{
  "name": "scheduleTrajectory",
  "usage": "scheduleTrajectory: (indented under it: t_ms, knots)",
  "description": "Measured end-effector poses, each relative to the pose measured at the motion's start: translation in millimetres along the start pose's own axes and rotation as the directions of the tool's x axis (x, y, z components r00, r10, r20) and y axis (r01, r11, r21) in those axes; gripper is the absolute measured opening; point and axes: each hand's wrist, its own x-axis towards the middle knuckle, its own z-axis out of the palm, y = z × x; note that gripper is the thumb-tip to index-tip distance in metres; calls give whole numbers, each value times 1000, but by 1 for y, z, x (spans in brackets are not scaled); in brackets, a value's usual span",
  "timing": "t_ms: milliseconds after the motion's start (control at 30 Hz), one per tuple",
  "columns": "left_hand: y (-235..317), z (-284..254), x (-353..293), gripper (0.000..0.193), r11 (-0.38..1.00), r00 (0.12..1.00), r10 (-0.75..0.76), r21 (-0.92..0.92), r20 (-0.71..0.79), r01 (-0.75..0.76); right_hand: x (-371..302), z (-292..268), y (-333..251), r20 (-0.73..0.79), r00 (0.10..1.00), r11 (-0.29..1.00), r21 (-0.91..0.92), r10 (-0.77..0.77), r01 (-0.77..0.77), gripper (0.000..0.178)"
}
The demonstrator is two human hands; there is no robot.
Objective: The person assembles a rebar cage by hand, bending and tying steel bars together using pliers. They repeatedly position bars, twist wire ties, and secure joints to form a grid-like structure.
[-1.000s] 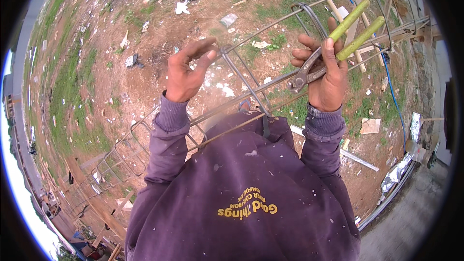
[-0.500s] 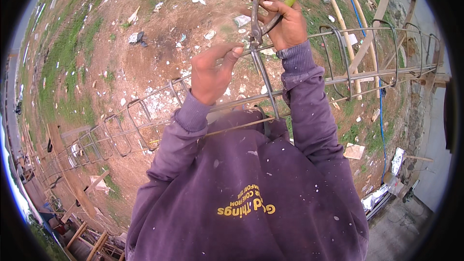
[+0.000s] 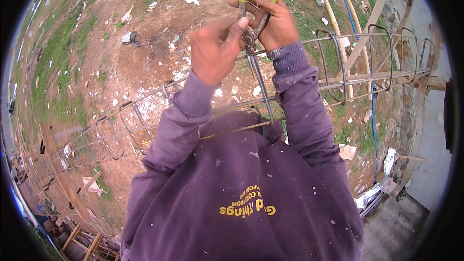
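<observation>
My right hand [image 3: 282,26] holds a pair of pincers [image 3: 249,41] with yellow-green handles, its fingers spread around and behind them. The pincers' jaws point down at the top corner of a steel stirrup [image 3: 263,92] on a long rebar cage [image 3: 333,85]. A thin piece of tie wire [image 3: 252,69] hangs beside that corner. Thumb and fingers pinched together, my left hand [image 3: 212,50] is against the pincers just above their pivot. Whatever it pinches is hidden by the fingers.
The cage runs across in front of me, with several stirrups on both sides. Wooden poles [image 3: 344,29] and a blue hose [image 3: 373,125] are on the right, near a grey wall [image 3: 432,150]. Planks [image 3: 67,188] lie at the left. Litter dots the dirt and grass.
My left hand has risen from beside the jaws to the pincers' pivot. The pincers and my right hand have shifted slightly left and down in view.
</observation>
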Motion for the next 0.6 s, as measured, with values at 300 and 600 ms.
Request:
scheduleTrajectory:
  t_ms: [300, 600]
  knots:
    - [5, -4, 10, 29, 990, 999, 29, 139, 37, -34, 11, -3, 1, -128, 979, 975, 177, 158, -134, 31]
    - [46, -27, 15, 53, 757, 759, 636, -75, -142, -649, -18, 33, -3, -264, 959, 982, -177, -108, 62, 27]
